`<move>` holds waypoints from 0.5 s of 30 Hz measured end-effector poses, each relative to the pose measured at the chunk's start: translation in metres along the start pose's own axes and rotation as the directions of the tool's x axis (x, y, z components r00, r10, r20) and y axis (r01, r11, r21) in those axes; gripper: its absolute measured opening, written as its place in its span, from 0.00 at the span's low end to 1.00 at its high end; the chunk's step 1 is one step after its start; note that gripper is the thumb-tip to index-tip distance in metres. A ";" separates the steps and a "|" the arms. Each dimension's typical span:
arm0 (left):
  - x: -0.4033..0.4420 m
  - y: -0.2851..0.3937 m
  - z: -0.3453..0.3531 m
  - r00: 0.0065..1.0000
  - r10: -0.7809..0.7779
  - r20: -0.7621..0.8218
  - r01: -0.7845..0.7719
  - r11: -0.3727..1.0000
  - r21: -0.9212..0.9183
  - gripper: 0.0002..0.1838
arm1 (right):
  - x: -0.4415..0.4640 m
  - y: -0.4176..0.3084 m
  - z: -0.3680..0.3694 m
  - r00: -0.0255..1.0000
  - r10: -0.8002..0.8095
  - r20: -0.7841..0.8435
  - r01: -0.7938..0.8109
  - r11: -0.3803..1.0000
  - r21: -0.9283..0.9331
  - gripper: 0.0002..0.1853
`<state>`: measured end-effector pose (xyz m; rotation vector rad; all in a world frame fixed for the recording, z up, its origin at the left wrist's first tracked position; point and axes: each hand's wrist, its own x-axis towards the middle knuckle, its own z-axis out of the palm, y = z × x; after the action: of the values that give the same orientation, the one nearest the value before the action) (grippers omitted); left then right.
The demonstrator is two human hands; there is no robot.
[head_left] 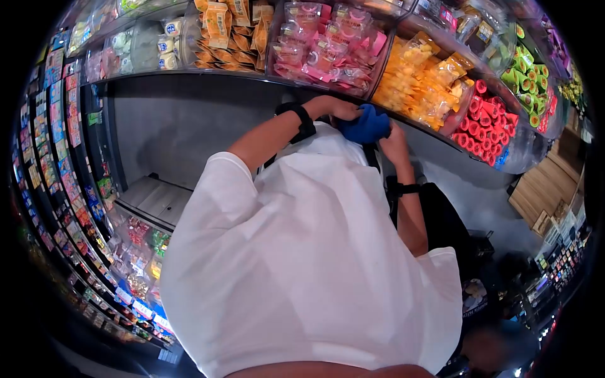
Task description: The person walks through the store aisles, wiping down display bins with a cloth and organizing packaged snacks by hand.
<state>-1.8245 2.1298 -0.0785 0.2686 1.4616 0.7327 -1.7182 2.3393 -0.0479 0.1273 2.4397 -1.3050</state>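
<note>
A crumpled blue cloth (365, 125) is held between my two hands in front of my waist, just below the front edge of the candy bins. My left hand (340, 108) is closed on its upper left side, with the thumb over the fabric. On the other side my right hand (394, 143) grips the cloth's right edge, its fingers partly hidden. Closest to the hands are a bin of pink packets (328, 47) and one of yellow-orange packets (421, 82). Each wrist wears a black strap.
Bins of orange packets (234, 34), red wrapped sweets (485, 126) and green wrapped sweets (528, 79) line the counter. Packed shelves (57, 145) stand at left. Another person (495, 343) is behind at lower right. A wooden surface (545, 179) lies far right.
</note>
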 end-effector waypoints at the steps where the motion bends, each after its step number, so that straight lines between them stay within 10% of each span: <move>1: 0.012 -0.012 0.003 0.999 0.001 -0.040 -0.002 1.000 -0.012 0.34 | -0.002 0.014 0.005 0.989 0.144 0.022 -0.144 0.990 0.010 0.19; 3: 0.025 -0.030 0.004 0.998 0.005 -0.064 -0.007 1.000 -0.023 0.36 | -0.005 0.051 0.023 0.953 0.299 0.042 -0.300 0.954 0.016 0.17; 5: 0.022 -0.043 0.001 0.992 -0.036 -0.120 0.038 0.999 0.013 0.40 | 0.000 0.092 0.047 0.812 0.580 0.059 -0.490 0.624 0.609 0.17; 9: 0.001 -0.083 0.004 0.983 -0.115 -0.141 0.084 0.974 -0.210 0.41 | 0.013 0.098 0.077 0.756 0.631 0.173 -0.454 0.316 0.833 0.18; 15: -0.019 -0.196 -0.014 0.831 -0.274 -0.483 -0.290 0.528 -0.798 0.36 | 0.081 0.050 0.154 0.776 0.556 0.297 -0.585 0.461 0.668 0.15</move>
<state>-1.7808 1.9660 -0.1797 -0.8033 1.4338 1.5560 -1.7382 2.2339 -0.1937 1.0371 1.4181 -1.7936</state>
